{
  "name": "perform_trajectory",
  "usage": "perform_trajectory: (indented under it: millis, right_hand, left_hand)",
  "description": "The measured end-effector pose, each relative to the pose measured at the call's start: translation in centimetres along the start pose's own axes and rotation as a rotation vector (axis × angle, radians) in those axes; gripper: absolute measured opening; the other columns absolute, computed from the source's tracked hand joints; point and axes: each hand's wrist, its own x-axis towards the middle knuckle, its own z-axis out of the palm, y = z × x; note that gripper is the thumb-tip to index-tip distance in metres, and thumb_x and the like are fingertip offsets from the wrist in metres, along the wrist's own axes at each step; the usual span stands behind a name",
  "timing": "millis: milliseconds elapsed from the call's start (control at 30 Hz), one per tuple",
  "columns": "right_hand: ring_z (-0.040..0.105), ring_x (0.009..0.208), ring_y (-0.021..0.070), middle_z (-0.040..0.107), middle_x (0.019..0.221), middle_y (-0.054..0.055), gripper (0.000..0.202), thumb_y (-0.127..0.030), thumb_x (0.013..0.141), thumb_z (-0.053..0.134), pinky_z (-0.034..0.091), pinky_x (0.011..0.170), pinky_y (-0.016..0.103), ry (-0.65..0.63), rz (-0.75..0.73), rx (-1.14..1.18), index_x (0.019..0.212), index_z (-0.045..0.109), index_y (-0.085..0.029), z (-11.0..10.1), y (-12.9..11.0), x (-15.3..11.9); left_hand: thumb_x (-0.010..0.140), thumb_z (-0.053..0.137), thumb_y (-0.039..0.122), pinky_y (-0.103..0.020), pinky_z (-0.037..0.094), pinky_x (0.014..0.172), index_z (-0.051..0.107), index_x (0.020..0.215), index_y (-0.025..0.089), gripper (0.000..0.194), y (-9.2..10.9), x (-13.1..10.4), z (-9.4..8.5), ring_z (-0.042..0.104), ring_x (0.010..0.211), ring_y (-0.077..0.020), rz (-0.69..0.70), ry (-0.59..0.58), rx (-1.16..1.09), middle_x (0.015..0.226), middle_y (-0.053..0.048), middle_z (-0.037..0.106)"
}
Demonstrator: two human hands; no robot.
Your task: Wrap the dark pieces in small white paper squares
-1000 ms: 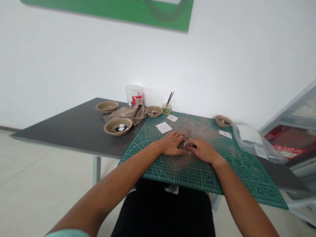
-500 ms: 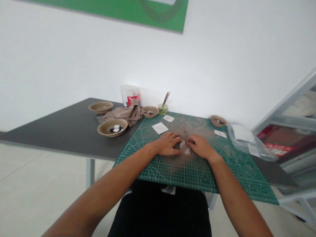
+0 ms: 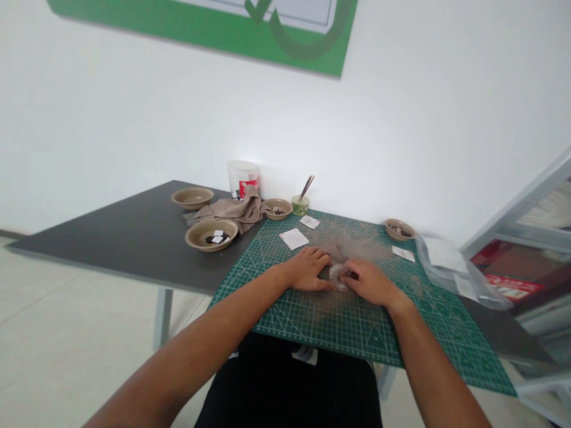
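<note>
A small whitish square piece, smudged brown, lies on the green cutting mat between my hands. My left hand lies flat at its left side, thumb and fingers spread along its edges. From the right, my right hand reaches onto the piece with thumb and fingers pinched together. Whatever is in that pinch is hidden by the fingers. Brown dust or smears cover the mat around the piece. Beyond my hands lie a white square card and a smaller whitish card.
Two tan bowls stand left, the nearer bowl holding black and white pieces. A brown cloth, a clear tub, a small bowl and a green jar with sticks sit behind. Rightward are another bowl and a plastic bag.
The camera view has shifted, so everything sits slightly lower and further right. Both hands stay at the whitish piece, in nearly the same pose.
</note>
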Motion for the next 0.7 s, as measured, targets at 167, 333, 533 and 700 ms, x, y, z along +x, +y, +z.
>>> perform_trajectory:
  millis: [167,333,533,700]
  right_hand:
    - [0.061,0.093,0.0194,0.070,0.097,0.006,0.008,-0.022,0.092,0.059,0.041,0.086,0.032,0.025,0.022,-0.007,0.091,0.067,-0.020,0.43,-0.02,0.65]
    - [0.061,0.080,0.0184,0.069,0.086,0.005,0.006,-0.022,0.088,0.063,0.043,0.076,0.030,0.011,0.057,-0.002,0.087,0.068,-0.019,-0.19,0.16,0.04]
    - [0.061,0.092,0.0198,0.070,0.097,0.007,0.010,-0.022,0.091,0.058,0.042,0.087,0.033,0.026,0.063,0.012,0.091,0.068,-0.019,0.28,-0.26,0.37]
    - [0.061,0.082,0.0195,0.070,0.087,0.006,0.007,-0.022,0.088,0.063,0.043,0.078,0.031,0.016,0.077,0.011,0.087,0.068,-0.019,-0.31,0.10,0.08]
  left_hand:
    - [0.086,0.054,0.066,-0.047,0.031,0.109,0.055,0.126,0.018,0.062,-0.05,0.06,0.11,0.043,0.131,-0.0334,-0.005,-0.003,-0.002,0.142,-0.013,0.049]
    - [0.085,0.056,0.066,-0.047,0.033,0.108,0.054,0.128,0.021,0.063,-0.02,-0.01,0.06,0.043,0.131,-0.0329,-0.002,-0.005,-0.002,0.142,-0.012,0.049]
    - [0.086,0.055,0.066,-0.047,0.031,0.110,0.054,0.127,0.020,0.062,0.04,-0.02,-0.03,0.042,0.132,-0.0332,-0.011,-0.005,-0.004,0.143,-0.012,0.047]
    - [0.085,0.055,0.068,-0.046,0.032,0.109,0.054,0.127,0.020,0.064,-0.04,-0.05,0.05,0.043,0.132,-0.0326,-0.007,-0.003,-0.003,0.143,-0.012,0.048]
